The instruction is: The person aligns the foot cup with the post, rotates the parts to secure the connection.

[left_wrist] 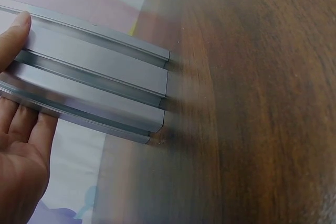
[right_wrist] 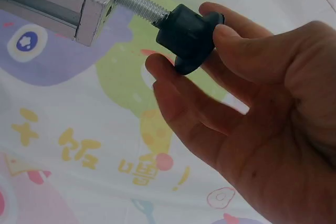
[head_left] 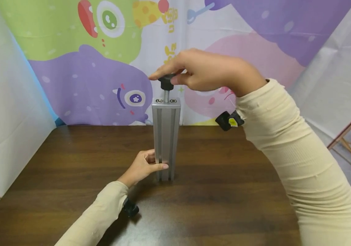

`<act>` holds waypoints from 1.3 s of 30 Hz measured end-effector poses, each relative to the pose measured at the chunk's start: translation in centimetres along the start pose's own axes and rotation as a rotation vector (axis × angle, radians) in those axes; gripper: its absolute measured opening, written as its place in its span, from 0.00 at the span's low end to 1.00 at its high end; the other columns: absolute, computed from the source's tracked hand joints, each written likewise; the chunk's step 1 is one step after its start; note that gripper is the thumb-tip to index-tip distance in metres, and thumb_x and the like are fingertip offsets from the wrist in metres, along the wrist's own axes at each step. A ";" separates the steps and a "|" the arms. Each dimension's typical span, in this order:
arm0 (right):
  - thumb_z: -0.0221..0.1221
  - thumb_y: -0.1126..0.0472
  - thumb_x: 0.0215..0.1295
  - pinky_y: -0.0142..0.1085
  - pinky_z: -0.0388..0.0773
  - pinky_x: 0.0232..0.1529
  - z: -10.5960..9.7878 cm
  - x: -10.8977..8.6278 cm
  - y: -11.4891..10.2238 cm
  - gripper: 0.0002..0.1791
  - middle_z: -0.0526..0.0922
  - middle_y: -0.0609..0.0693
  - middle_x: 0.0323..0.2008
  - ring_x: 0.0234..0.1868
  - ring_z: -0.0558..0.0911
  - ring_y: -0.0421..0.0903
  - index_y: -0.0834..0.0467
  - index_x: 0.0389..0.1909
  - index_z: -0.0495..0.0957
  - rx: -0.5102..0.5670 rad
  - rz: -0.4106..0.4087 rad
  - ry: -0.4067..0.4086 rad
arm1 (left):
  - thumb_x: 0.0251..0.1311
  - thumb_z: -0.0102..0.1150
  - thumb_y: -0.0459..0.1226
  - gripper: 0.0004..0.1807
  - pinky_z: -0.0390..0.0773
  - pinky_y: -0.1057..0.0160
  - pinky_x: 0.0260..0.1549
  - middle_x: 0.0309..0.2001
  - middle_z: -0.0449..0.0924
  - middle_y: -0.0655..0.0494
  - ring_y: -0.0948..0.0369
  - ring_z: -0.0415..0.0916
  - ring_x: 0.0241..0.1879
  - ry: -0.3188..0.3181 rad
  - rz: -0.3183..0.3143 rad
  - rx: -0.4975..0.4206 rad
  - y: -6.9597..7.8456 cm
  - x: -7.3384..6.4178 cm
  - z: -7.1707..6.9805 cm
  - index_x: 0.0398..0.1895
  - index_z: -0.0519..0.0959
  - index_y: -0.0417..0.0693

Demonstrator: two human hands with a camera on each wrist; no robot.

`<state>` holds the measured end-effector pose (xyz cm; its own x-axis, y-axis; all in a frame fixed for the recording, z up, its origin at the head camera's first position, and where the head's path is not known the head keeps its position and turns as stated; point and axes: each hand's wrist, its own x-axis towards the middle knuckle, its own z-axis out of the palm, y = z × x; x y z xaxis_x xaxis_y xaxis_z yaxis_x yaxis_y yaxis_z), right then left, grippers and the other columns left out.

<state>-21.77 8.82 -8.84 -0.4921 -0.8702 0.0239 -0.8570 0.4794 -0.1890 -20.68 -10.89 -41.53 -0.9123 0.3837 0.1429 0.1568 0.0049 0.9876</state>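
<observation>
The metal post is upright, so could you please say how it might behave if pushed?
The metal post would probably stay stiff, being a straight, grooved metal bar. Tall and narrow, it seems apt to tip without the left hand holding it. Its smooth faces may be slightly slippery.

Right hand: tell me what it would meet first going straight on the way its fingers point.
The knob, which the right hand touches now. Past that, the way leftward in the head view looks free, with the cloth behind, its depth unclear.
</observation>
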 end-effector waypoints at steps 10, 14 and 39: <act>0.56 0.30 0.58 0.36 0.70 0.29 1.6 1.4 -2.3 0.32 0.76 0.47 0.18 0.25 0.73 0.45 0.57 0.22 0.79 -0.227 0.415 0.294 | 0.49 0.71 0.30 0.26 0.81 0.61 0.45 0.43 0.84 0.42 0.56 0.84 0.44 -0.008 -0.005 -0.019 0.2 -0.1 0.0 0.53 0.77 0.33; 0.52 0.22 0.52 0.37 0.69 0.24 2.4 2.2 -2.8 0.37 0.65 0.47 0.18 0.25 0.71 0.47 0.55 0.19 0.66 -0.295 0.572 0.383 | 0.49 0.71 0.29 0.26 0.81 0.61 0.45 0.42 0.85 0.42 0.57 0.84 0.43 -0.013 0.015 -0.032 0.1 -0.1 0.0 0.53 0.76 0.31; 0.43 0.40 0.73 0.46 0.73 0.55 0.6 0.2 -1.9 0.30 0.78 0.53 0.56 0.52 0.78 0.50 0.56 0.65 0.68 -0.167 0.328 0.109 | 0.50 0.70 0.28 0.25 0.81 0.62 0.45 0.43 0.84 0.41 0.58 0.84 0.42 -0.014 0.013 -0.017 0.3 -0.2 0.1 0.52 0.76 0.31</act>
<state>-20.19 7.64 -9.03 -0.7501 -0.6545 0.0946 -0.6599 0.7502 -0.0420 -20.43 -10.83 -41.30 -0.9050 0.3963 0.1546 0.1618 -0.0156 0.9867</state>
